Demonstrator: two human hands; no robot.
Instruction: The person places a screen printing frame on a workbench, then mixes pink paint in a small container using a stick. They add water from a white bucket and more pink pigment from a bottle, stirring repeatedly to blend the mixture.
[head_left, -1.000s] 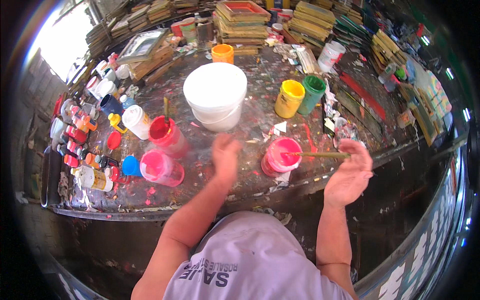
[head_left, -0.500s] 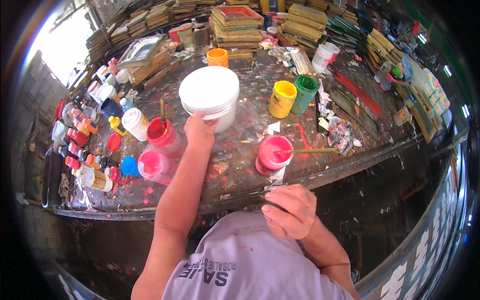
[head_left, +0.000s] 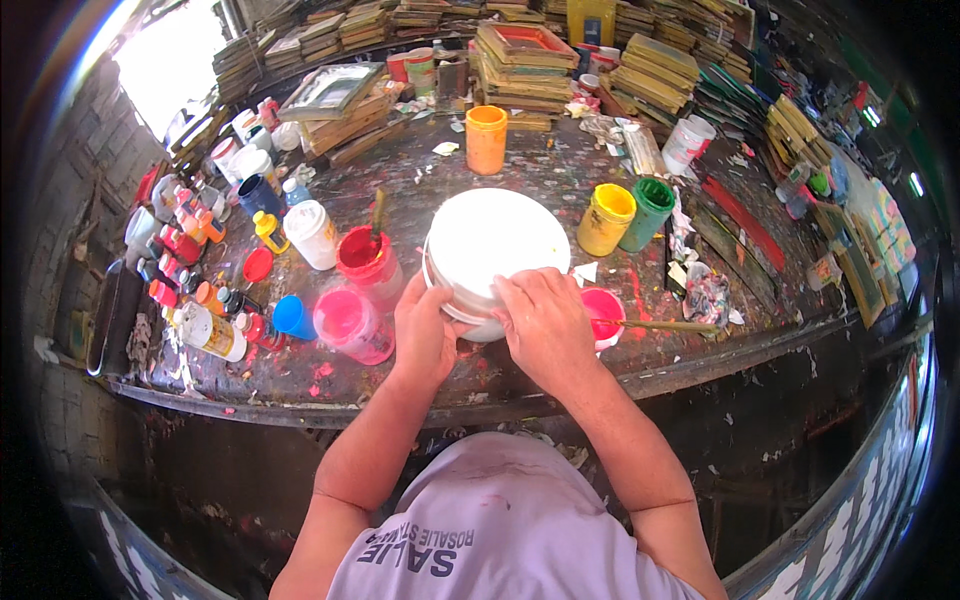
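Note:
A white plastic bucket [head_left: 477, 326] stands close in front of me with its round white lid [head_left: 498, 235] on top. My left hand [head_left: 424, 328] grips the bucket's near left side just under the rim, thumb toward the front. On the near right, my right hand [head_left: 545, 325] has its fingers curled over the lid's edge. Partly hidden behind my right hand is a tub of pink paint [head_left: 603, 311] with a stick [head_left: 665, 326] lying across it. Left of the bucket are an open pink-stained tub [head_left: 354, 325] and a tub of red paint [head_left: 369, 262] holding an upright stick.
Yellow [head_left: 606, 219] and green [head_left: 648, 214] paint tubs stand to the right, an orange tub [head_left: 486, 140] behind. Several small bottles [head_left: 180, 243] crowd the left. Stacked wooden frames [head_left: 515, 75] line the back. A crumpled stained rag [head_left: 707, 293] lies near the table's front edge [head_left: 700, 368].
The bucket has come nearer and to the right, away from beside the orange tub. My right hand has risen from near my body onto the lid's edge; my left hand keeps its hold.

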